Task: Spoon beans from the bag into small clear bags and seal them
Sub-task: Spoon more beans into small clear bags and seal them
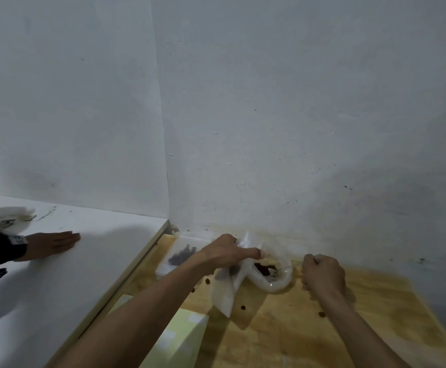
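A clear bag of dark red beans [272, 273] lies open on the wooden table [296, 328], close to the wall. My left hand [227, 254] is shut on clear plastic at the bag's left side. A small clear bag [225, 292] hangs flat and limp below this hand. My right hand [322, 274] is a closed fist just right of the bean bag; I see no spoon, and whether the fist holds anything is hidden. A filled small bag [182, 256] lies by the wall to the left. Loose beans [243, 307] are scattered on the wood.
A white tabletop [84, 274] adjoins on the left. Another person's hand [54, 243] with a black wrist strap rests flat on it, beside a white bag [4, 217]. Pale yellow-green sheets [184, 333] lie at the wooden table's near left. Walls close the corner behind.
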The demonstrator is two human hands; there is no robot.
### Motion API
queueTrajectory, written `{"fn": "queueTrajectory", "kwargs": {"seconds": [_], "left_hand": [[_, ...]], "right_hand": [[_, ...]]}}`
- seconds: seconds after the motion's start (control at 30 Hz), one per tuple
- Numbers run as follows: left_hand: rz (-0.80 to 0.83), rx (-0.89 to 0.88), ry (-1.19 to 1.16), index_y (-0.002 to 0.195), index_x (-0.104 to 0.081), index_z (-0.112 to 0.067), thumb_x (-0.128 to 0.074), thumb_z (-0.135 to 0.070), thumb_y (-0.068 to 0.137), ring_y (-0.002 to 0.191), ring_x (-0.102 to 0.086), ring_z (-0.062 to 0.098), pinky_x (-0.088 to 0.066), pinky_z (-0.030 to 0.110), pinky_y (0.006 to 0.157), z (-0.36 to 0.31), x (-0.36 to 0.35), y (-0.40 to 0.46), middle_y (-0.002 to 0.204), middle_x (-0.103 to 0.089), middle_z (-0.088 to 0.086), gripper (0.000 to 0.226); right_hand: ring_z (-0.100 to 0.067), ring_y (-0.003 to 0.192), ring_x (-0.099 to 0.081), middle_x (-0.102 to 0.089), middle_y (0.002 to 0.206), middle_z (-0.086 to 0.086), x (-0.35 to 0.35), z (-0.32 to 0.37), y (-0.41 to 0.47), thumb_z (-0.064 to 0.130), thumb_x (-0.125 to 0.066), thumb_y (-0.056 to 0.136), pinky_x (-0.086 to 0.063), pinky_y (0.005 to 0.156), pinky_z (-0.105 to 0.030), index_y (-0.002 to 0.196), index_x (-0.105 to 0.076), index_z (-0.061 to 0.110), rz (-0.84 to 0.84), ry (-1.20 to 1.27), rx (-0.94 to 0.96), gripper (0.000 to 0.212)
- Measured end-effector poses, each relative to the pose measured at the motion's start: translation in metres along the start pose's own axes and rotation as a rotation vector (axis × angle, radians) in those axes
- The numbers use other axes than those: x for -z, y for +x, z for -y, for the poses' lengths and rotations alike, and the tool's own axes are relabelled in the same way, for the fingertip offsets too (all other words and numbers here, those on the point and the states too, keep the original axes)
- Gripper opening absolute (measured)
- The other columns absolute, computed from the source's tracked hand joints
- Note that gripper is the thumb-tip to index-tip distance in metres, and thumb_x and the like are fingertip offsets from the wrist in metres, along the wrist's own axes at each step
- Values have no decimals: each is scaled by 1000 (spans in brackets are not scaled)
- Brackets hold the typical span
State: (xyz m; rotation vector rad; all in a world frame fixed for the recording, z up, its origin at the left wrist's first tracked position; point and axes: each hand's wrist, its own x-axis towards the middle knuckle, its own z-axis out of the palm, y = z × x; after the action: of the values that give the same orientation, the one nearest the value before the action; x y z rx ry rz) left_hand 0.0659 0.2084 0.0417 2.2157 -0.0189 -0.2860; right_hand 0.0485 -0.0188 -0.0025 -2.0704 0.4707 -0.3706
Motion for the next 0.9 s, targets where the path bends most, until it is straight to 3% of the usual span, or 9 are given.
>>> {"fn": "queueTrajectory", "kwargs": {"seconds": [0.13,0.23,0.33,0.47,0.53,0.6,0.7,0.83,0.9], "left_hand": [[10,44,37,115,-65,-10,-76,-75,58,92,-62,16,-50,32,77,14,1,-2,106,-65,1,87],[-28,1,37,130,-58,-15,-75,-76,60,107,-60,19,-53,36,90,19,3,-4,125,-62,2,94],[-63,-39,0,146,-44,-13,-73,-76,66,117,-54,22,-47,33,91,18,7,-8,139,-53,4,105],[-100,-97,-26,117,-52,-21,-76,-64,75,93,-54,9,-48,26,81,13,11,-18,107,-57,-7,65],[-106,-122,-36,112,-55,-25,-78,-59,76,84,-53,2,-45,19,72,12,10,-20,97,-58,-13,54],[-108,-144,-26,112,-60,-23,-80,-57,76,81,-56,0,-45,18,69,9,8,-22,94,-61,-13,54],[-119,-164,21,109,-60,-16,-80,-60,73,82,-56,8,-44,26,72,4,5,-21,98,-58,-6,60],[-101,-180,65,122,-57,-17,-76,-65,75,92,-56,10,-44,23,71,-3,4,-21,109,-58,-5,70],[-102,-178,51,112,-58,-17,-77,-65,74,89,-56,11,-44,25,71,-5,5,-21,101,-59,-4,64]], "right_hand": [[-26,47,-64,-68,57,-14,6,-6,-1,16,-52,96,-51,53,-34,75,-71,0,49,145,-182,33],[-27,50,-65,-70,61,-14,16,2,1,13,-55,94,-51,52,-29,72,-72,1,33,165,-135,29],[-27,53,-66,-72,67,-12,30,19,5,13,-58,91,-55,54,-31,73,-72,2,30,188,-89,26],[-26,55,-65,-71,69,-10,46,46,12,15,-58,92,-52,54,-29,77,-71,2,21,223,-46,24],[-25,53,-63,-70,66,-8,51,62,16,15,-57,90,-54,56,-31,77,-71,2,23,263,-31,23],[-23,50,-60,-69,64,-7,53,77,16,14,-57,90,-53,55,-32,78,-71,1,41,272,2,22],[-22,50,-61,-71,67,-10,50,92,9,15,-56,91,-55,53,-33,79,-71,0,76,215,104,25],[-28,59,-68,-72,70,-11,42,102,-5,22,-55,98,-61,59,-44,77,-71,8,89,72,335,30],[-32,61,-68,-69,64,-9,42,107,-9,27,-54,99,-58,60,-46,75,-69,13,24,21,431,31]]}}
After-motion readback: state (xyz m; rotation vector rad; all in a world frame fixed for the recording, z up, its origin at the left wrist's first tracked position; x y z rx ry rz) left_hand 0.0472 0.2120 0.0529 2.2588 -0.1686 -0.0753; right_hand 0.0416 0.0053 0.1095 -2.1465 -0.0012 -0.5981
